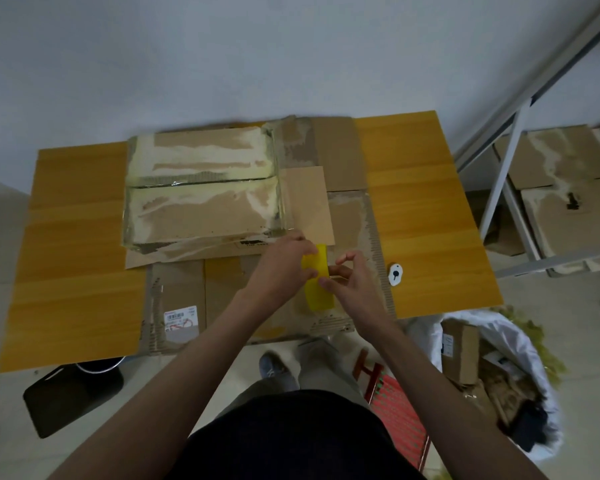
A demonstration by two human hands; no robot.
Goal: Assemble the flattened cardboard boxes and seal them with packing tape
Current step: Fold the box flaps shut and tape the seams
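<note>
While both hands pinch yellow tape roll [317,277], flattened corrugated cardboard [222,292], woodgrain table [426,188]

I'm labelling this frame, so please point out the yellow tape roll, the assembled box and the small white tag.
yellow tape roll [317,299], head view, lower face.
assembled box [205,206], head view, top flap.
small white tag [395,274], head view, centre.

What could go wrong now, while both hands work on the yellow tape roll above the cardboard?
1. The right hand pinches at the yellow tape roll that the left hand holds; the tape end may slip or stick to itself.
2. The small white object lies near the right hand and could be knocked off the table.
</note>
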